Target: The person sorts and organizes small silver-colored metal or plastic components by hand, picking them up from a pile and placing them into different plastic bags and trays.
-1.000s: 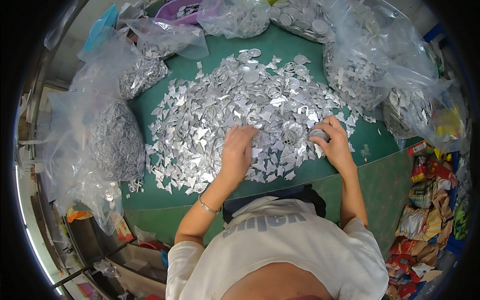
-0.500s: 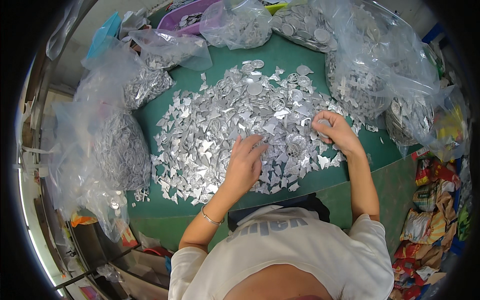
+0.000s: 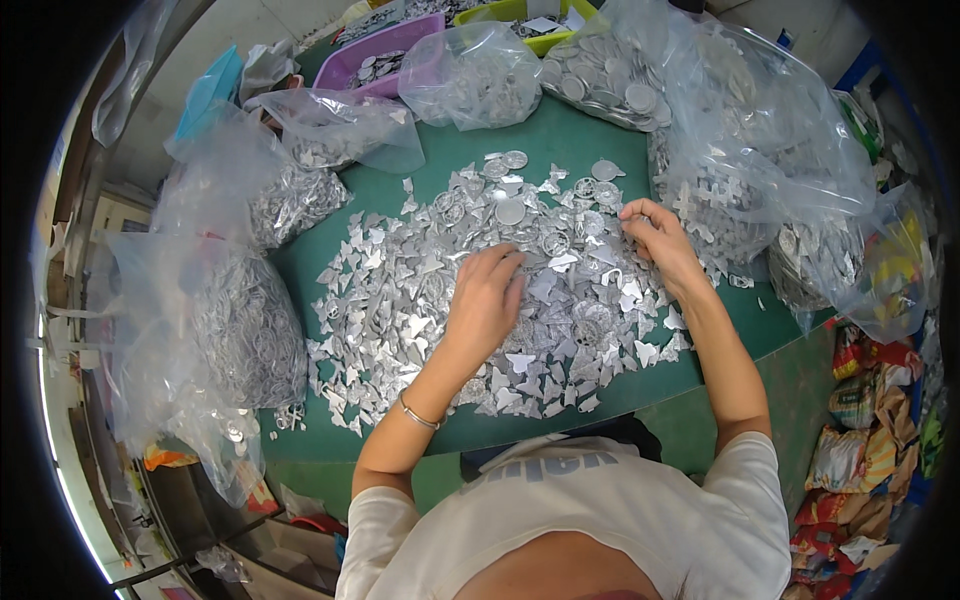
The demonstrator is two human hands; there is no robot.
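Note:
A wide heap of small flat silver metal pieces (image 3: pixel 400 290) lies spread before me, mostly angular shapes with a few round discs and openwork rounds among them. My left hand (image 3: pixel 487 300) rests on the middle of the heap, palm down, its fingers stretched forward and slightly apart over the pieces. At the heap's right side is my right hand (image 3: pixel 662 245), fingers bent and apart, with no piece visible in it. A plain round disc (image 3: pixel 510 211) lies on the heap's far part, beyond my left hand. The pieces beneath both hands are hidden.
Clear plastic bags of metal parts ring the green table (image 3: pixel 590 130): a bag of rings (image 3: pixel 250 325) at left, a bag of discs (image 3: pixel 610 85) behind, a bag of cross-shaped parts (image 3: pixel 715 200) at right. A purple bin (image 3: pixel 335 70) and a yellow-green bin (image 3: pixel 545 42) stand at the back.
The round disc in my right hand no longer shows, and that hand's fingers have opened. My left hand has shifted slightly farther up the heap. The view has tilted a little.

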